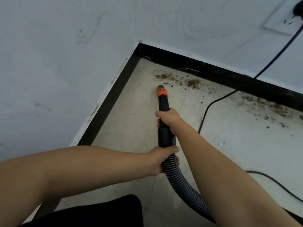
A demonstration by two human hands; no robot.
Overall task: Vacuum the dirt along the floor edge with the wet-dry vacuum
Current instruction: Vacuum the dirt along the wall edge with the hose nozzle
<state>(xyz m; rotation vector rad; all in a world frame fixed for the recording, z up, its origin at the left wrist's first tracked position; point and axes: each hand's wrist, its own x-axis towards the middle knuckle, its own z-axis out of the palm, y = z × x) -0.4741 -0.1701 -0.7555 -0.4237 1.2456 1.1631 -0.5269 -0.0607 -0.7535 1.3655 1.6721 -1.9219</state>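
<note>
A black vacuum wand (164, 104) with an orange collar and a grey nozzle tip (161, 87) points at the floor near the room corner. My right hand (167, 117) grips the wand's middle. My left hand (161, 158) grips the spot where the wand meets the ribbed grey hose (180, 182). Brown dirt (178, 80) lies along the black baseboard (213, 72) just beyond the tip. More dirt (270, 108) is scattered along the edge to the right.
A black power cord (236, 90) runs from a white wall socket (282, 22) down across the floor beside my right arm. A second stretch of cord (275, 182) crosses the floor at the lower right. White walls meet at the corner (139, 45). My dark trouser leg (98, 213) is at the bottom.
</note>
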